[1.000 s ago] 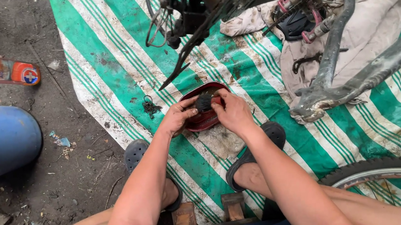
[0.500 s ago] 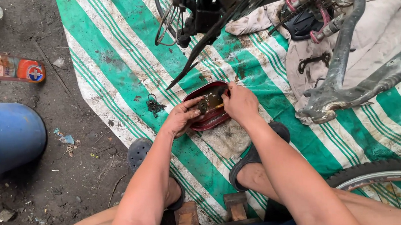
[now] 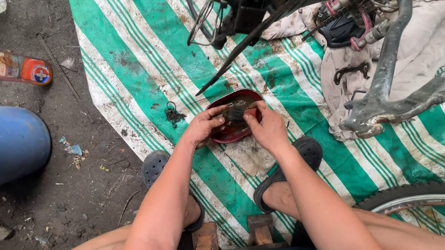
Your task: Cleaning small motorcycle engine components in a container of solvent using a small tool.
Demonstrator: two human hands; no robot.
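A dark red bowl [image 3: 232, 133] sits on the green and white striped tarp [image 3: 139, 57] in front of my feet. Over the bowl I hold a small greasy dark metal part [image 3: 235, 113] between both hands. My left hand [image 3: 202, 126] grips it from the left with its fingers curled. My right hand [image 3: 267, 128] grips it from the right, thumb towards the part. Both hands are grimy. What the part is exactly cannot be made out.
A dark bicycle frame [image 3: 386, 77] lies on a dirty cloth [image 3: 425, 37] at the upper right, with a tyre [image 3: 420, 197] at the lower right. A small black chain piece [image 3: 172, 114] lies left of the bowl. A blue drum [image 3: 7, 142] and a bottle [image 3: 7, 64] are on the dirt.
The view has shifted a little. My hands stay over the bowl and have turned the part between them; my right hand sits lower over it now.
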